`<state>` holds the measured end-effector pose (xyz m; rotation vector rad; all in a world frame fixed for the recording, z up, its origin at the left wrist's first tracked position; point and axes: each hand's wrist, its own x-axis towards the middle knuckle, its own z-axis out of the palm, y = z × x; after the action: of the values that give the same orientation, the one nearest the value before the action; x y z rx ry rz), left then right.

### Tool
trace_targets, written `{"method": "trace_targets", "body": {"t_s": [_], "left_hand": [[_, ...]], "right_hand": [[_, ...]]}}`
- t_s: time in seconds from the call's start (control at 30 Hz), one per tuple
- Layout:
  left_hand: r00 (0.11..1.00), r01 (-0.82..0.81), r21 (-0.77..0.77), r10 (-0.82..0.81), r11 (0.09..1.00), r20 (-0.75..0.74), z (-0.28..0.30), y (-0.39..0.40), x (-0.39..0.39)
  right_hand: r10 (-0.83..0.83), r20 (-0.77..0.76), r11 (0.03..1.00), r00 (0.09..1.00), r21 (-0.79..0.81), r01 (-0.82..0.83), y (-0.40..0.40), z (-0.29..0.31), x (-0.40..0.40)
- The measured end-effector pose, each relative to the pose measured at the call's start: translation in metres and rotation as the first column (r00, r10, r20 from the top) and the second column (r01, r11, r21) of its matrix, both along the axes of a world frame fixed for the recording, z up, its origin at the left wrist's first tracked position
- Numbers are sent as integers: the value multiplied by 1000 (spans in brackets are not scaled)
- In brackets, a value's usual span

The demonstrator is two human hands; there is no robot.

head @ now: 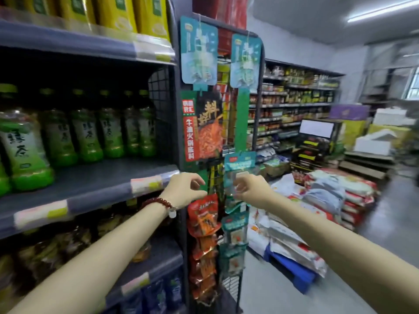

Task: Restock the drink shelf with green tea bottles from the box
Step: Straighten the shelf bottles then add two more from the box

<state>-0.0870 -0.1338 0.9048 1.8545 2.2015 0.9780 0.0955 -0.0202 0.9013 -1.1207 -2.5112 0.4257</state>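
Several green tea bottles (86, 130) with green labels stand in a row at the back of the dark grey drink shelf (97, 184) on the left; the shelf's front half is bare. My left hand (184, 189), with a red bead bracelet on the wrist, hovers just past the shelf's right end, fingers loosely curled and holding nothing. My right hand (251, 189) is stretched out beside it, in front of hanging snack packets, fingers apart and empty. No box is in view.
A wire end rack (226, 141) hung with red and teal snack packets stands right ahead. Yellow cartons fill the shelf above, dark bottles the one below. Stacked rice sacks (328, 191) on a blue pallet and more shelving lie to the right, across a grey floor aisle.
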Motion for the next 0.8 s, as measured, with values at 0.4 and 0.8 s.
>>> {"method": "trace_targets", "body": {"t_s": [0.4, 0.8], "left_hand": [[981, 191, -296, -170, 936, 96, -176, 92, 80], [974, 156, -493, -50, 856, 221, -453, 133, 74]], "right_hand": [[-306, 104, 913, 946, -251, 322, 51, -161, 105], [-252, 213, 826, 944, -461, 325, 105, -450, 94]]}}
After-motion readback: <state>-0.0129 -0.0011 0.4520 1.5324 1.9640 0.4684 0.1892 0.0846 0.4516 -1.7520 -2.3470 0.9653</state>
